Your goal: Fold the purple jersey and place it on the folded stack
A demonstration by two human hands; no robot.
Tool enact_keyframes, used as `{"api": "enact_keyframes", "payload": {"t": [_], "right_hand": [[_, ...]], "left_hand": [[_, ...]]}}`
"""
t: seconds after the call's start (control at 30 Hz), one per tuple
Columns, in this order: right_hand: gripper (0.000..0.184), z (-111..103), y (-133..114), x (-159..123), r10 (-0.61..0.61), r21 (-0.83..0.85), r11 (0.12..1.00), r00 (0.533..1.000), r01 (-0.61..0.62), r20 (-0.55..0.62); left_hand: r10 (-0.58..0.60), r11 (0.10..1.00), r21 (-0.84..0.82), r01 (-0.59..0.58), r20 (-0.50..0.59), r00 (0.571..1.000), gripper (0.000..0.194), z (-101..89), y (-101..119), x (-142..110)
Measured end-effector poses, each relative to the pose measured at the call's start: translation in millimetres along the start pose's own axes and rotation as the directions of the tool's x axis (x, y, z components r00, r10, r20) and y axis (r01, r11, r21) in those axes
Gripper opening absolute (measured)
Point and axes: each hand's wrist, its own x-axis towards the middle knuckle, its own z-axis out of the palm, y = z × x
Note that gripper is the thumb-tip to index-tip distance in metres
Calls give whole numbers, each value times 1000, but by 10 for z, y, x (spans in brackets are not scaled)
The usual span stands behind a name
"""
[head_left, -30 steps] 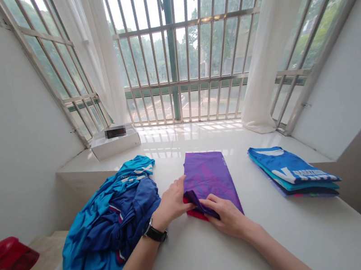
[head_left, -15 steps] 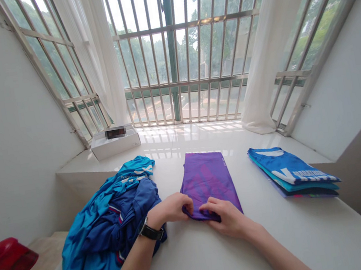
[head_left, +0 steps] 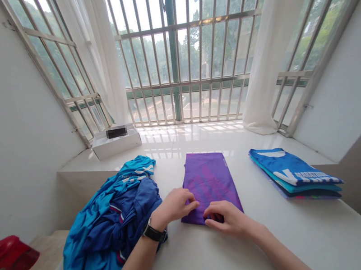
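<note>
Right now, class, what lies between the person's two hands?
The folded purple garment lies there, touched by both the left hand and the right hand, as the head view shows.

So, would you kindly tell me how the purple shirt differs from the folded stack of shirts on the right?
The purple shirt is a single folded piece, while the stack of shirts is several folded layers. The purple shirt has a pinkish print; the stack's blue top shirt has white lettering. The left hand and right hand touch the purple shirt, but not the stack. Both lie flat on the white ledge.
</note>
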Motion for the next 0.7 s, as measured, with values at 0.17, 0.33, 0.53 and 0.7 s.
{"api": "enact_keyframes", "payload": {"t": [0.17,0.33,0.53,0.7], "right_hand": [[15,7,16,20,10,20,1000,1000,-10,13],[24,-23,73,30,56,105,993,998,-54,-20],[38,5,309,56,77,-171,977,961,-126,-266],[64,67,418,35,220,-420,877,972,-233,-81]], "left_hand": [[99,990,120,-79,-168,981,38,388,136,71],[67,979,198,-50,-81,994,53,655,48,51],[62,969,242,-46,-61,996,67,692,15,53],[67,969,243,-51,-55,996,68,682,23,52]]}}
